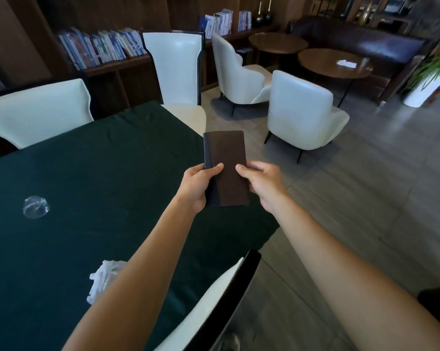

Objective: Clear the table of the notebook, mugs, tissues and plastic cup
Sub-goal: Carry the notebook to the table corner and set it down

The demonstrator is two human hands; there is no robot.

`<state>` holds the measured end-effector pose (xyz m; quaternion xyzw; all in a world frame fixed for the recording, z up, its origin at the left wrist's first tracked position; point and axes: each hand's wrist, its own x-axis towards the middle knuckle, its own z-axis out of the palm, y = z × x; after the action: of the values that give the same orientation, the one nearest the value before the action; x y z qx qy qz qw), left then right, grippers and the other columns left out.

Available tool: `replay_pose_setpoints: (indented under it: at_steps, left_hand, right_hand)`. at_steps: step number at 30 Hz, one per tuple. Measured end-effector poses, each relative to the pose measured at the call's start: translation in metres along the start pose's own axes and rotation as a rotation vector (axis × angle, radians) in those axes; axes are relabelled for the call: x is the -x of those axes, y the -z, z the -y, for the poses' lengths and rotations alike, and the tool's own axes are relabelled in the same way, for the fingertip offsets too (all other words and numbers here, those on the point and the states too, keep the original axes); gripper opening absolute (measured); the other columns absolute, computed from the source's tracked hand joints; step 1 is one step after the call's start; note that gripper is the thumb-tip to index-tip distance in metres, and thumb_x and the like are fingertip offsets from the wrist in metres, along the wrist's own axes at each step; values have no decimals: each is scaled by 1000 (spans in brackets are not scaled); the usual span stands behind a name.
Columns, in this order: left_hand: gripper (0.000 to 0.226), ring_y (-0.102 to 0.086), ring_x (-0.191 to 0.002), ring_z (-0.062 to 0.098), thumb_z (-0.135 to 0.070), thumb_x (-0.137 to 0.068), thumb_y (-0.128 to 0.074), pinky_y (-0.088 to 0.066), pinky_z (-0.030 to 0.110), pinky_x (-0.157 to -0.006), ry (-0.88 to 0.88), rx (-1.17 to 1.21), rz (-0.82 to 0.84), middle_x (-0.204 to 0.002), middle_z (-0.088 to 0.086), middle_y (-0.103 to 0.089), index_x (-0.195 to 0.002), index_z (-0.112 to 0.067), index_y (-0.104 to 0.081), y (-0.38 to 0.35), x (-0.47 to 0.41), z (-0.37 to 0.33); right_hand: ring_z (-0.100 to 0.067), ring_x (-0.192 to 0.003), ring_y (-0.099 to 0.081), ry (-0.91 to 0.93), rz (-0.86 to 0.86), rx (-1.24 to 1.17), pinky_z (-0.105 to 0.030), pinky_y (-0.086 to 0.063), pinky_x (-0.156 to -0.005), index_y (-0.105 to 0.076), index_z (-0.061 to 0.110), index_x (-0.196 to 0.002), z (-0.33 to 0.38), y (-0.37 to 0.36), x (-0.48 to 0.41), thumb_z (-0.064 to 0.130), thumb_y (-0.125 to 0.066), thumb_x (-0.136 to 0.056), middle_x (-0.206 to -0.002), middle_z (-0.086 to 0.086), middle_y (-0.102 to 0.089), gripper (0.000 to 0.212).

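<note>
Both grip the notebook [226,163] — left hand [197,184], right hand [263,183] — at its near end.

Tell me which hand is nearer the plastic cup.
Left. The left hand grips the notebook on its cup-facing side, over the table edge; the right hand grips the other side, farther from the cup, which sits apart on the table.

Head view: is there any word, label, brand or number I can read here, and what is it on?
No text can be read.
notebook, held by left hand and right hand: plain brown cover, no lettering shows.
books on the shelf: spines too small and blurred.
white card on the far round table: too blurred.
plastic cup and tissues: no print shows.
</note>
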<state>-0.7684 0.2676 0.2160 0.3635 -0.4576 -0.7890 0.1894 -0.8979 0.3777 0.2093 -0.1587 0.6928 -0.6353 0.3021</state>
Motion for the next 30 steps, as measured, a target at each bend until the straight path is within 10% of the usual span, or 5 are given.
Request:
replay_pose_setpoints:
  at_steps: [13,17,30]
  left_hand:
    - [33,-75,-96,26,-14,-98,-72,-63,35,-68,288,-100,-178,-115,14,-76,-127,0,-64,-10,-100,53]
    - [35,-76,-81,25,-11,-94,-76,-64,33,-56,344,-237,-279,-101,14,-76,-123,4,-64,-16,-128,75]
    - [29,-76,-93,28,-20,-86,-86,-66,39,-70,511,-249,-569,-113,16,-76,-105,-6,-69,-43,-190,160]
  right_hand:
    - [-6,-87,-72,-144,194,275,-26,-56,-70,-72,12,-123,-75,33,-131,23,-84,-85,-96,6,-77,42]
    - [-24,-109,-69,-238,310,372,-45,-58,-95,-70,11,-127,-102,44,-170,25,-85,-83,-110,0,-75,48]
    - [-16,-90,-62,-272,432,750,-31,-49,-77,-76,18,-118,-173,61,-254,33,-86,-80,-105,2,-74,42]
